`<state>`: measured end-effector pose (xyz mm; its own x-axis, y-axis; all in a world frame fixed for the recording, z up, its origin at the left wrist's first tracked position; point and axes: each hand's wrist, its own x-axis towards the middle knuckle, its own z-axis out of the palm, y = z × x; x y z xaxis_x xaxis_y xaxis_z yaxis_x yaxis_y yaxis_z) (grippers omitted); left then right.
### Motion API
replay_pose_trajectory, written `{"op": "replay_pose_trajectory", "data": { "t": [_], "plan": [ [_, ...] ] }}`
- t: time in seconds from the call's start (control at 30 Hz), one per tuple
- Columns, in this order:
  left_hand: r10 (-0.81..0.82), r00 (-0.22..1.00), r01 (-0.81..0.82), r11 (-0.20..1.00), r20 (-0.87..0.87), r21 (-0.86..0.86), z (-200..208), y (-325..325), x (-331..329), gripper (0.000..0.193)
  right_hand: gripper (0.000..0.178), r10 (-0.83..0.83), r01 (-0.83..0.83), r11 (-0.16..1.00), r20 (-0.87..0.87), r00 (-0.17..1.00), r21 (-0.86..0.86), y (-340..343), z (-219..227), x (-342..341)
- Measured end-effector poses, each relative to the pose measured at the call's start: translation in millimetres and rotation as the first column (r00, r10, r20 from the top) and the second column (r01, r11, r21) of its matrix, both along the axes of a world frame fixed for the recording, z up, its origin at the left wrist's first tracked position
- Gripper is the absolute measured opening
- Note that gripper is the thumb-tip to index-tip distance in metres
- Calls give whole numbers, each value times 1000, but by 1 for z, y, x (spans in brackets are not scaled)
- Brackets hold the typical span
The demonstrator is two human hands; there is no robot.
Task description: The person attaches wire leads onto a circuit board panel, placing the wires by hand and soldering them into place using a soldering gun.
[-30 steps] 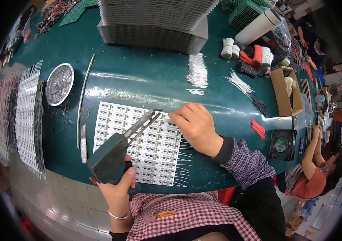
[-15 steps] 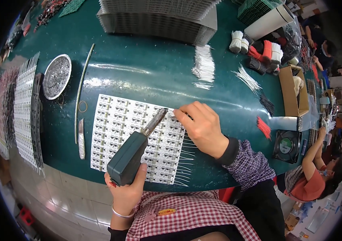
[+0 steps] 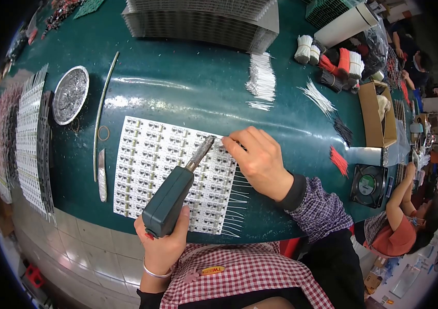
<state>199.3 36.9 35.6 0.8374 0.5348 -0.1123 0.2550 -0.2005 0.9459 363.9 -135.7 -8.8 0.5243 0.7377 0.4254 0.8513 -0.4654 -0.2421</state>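
A white circuit board panel with rows of small components lies on the green table. My left hand is wrapped round the grip of a dark green soldering gun. Its metal tip reaches the panel's far right corner, right beside my right fingertips. My right hand pinches a thin white wire at that corner; most of the wire is hidden by the fingers. Several white wires stick out along the panel's right edge, below my right hand.
Left of the panel are a knife with a wrapped handle, a thin rod and a bowl of metal scraps. Stacked panels stand farther left. White wires, red wires and a fan lie right. Co-workers sit beyond.
The soldering gun has shifted slightly up and to the right, its tip still at the corner. My right hand has hardly moved; the whole view has shifted a little.
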Motion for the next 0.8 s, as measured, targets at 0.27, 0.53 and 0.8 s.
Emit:
{"op": "replay_pose_trajectory", "data": {
  "t": [0.27,0.53,0.8],
  "plan": [
    [-4,1000,6,982,-10,189,-9,2,-11,19,25,-7,7,1000,-4,1000,-15,0,0,-1],
    [83,997,-83,995,7,57,-17,2,-14,20,25,-11,11,1000,0,1000,-10,0,0,-1],
    [45,999,-46,997,-23,-67,-8,-1,-3,18,25,-8,8,1000,1,1000,-11,0,-1,-2]
  ]
}}
